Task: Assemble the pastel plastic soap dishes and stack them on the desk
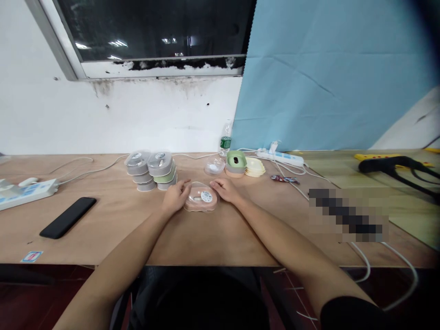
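A pink oval container (194, 205) under a clear lid, with a round white sticker on top, sits on the table in front of me. My left hand (176, 197) grips its left side, fingers curled along the edge. On the opposite side, my right hand (225, 189) is closed against the rim near the upper right corner. The fingertips of both hands are partly hidden. Close behind the left hand stand two stacks of lidded containers, a grey stack (138, 167) and a grey-and-green stack (161, 169).
Clear lids (214, 166), a green container part (236, 159) and cream parts (255, 167) lie at the back, with a plastic bottle (225, 142) behind them. A black phone (68, 218) and a power strip (29, 193) are at left. Another power strip (282, 157) and cables run at right.
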A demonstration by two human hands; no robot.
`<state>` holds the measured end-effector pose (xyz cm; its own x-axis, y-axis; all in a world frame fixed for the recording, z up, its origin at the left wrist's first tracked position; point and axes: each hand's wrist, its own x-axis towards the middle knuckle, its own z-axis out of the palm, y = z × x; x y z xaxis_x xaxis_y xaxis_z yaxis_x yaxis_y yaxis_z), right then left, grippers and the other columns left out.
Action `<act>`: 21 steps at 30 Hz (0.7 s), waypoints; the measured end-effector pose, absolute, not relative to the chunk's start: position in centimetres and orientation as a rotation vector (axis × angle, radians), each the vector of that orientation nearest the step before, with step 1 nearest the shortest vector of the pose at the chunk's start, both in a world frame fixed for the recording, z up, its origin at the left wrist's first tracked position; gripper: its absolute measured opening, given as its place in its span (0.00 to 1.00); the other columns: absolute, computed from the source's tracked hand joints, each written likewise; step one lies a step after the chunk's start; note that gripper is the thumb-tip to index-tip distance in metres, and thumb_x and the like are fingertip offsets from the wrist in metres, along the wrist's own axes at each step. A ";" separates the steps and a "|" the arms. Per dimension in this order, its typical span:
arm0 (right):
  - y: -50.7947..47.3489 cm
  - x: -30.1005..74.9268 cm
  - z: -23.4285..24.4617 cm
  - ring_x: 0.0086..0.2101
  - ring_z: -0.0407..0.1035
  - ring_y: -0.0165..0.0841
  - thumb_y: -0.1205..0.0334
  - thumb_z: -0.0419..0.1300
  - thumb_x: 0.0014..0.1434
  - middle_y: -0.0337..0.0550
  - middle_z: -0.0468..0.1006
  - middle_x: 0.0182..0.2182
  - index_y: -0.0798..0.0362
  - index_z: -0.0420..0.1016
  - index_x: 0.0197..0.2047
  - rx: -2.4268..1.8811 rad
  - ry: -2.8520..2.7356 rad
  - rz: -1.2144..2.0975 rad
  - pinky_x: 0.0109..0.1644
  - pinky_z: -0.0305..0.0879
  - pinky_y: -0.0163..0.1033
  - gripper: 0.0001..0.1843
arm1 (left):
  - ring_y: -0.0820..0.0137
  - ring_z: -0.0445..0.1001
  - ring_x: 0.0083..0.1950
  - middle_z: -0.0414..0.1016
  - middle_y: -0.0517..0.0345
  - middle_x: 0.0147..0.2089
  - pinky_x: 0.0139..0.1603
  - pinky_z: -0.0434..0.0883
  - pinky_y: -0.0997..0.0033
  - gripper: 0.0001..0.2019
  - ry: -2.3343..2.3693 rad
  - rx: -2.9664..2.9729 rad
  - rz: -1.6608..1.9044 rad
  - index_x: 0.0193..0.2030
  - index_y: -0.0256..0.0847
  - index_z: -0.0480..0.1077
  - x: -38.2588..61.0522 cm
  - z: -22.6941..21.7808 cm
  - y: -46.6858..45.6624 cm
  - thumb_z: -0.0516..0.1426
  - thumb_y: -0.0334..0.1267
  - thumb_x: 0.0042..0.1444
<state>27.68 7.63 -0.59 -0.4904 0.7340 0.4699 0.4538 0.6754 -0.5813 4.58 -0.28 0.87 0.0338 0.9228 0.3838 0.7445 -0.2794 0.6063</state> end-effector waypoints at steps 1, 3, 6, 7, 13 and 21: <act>7.7 27.8 -0.6 0.25 0.63 0.29 0.40 0.47 0.62 0.37 0.72 0.23 0.53 0.72 0.27 -0.891 -2.163 0.534 0.29 0.56 0.33 0.28 | 0.66 0.74 0.33 0.75 0.56 0.30 0.35 0.68 0.69 0.21 1.742 2.032 1.111 0.56 0.40 0.68 4.5 0.7 -0.1 0.47 0.47 0.64; 7.9 28.2 -0.6 0.29 0.68 0.31 0.39 0.50 0.60 0.41 0.77 0.31 0.53 0.75 0.38 -0.836 -2.162 0.595 0.33 0.61 0.34 0.26 | 0.64 0.75 0.34 0.75 0.56 0.30 0.36 0.68 0.67 0.20 1.808 1.959 1.139 0.56 0.39 0.68 4.2 0.5 0.2 0.47 0.47 0.64; 7.9 28.4 -0.5 0.36 0.72 0.34 0.40 0.56 0.56 0.47 0.78 0.41 0.53 0.72 0.52 -0.768 -2.223 0.638 0.38 0.66 0.36 0.29 | 0.61 0.76 0.38 0.77 0.53 0.32 0.39 0.70 0.63 0.20 1.907 1.892 1.119 0.56 0.39 0.68 3.8 0.5 0.4 0.48 0.47 0.63; 7.8 28.3 -0.4 0.37 0.72 0.34 0.41 0.58 0.56 0.47 0.78 0.42 0.52 0.71 0.53 -0.760 -2.261 0.631 0.39 0.66 0.36 0.29 | 0.60 0.76 0.39 0.77 0.52 0.34 0.41 0.70 0.62 0.20 1.926 1.882 1.110 0.55 0.39 0.68 3.8 0.6 0.5 0.48 0.47 0.63; 7.1 27.6 -0.1 0.38 0.73 0.34 0.51 0.56 0.59 0.44 0.79 0.42 0.50 0.73 0.52 -0.799 -2.345 0.552 0.42 0.67 0.37 0.20 | 0.60 0.76 0.41 0.78 0.51 0.37 0.42 0.70 0.61 0.20 1.933 1.903 1.084 0.54 0.39 0.68 3.7 1.0 0.2 0.48 0.47 0.63; 7.4 27.9 -0.3 0.37 0.73 0.34 0.55 0.56 0.59 0.43 0.79 0.43 0.50 0.74 0.51 -0.873 -2.242 0.471 0.40 0.67 0.37 0.18 | 0.62 0.75 0.40 0.76 0.51 0.37 0.42 0.71 0.63 0.20 1.833 2.020 1.083 0.52 0.35 0.69 3.6 0.4 0.7 0.50 0.46 0.61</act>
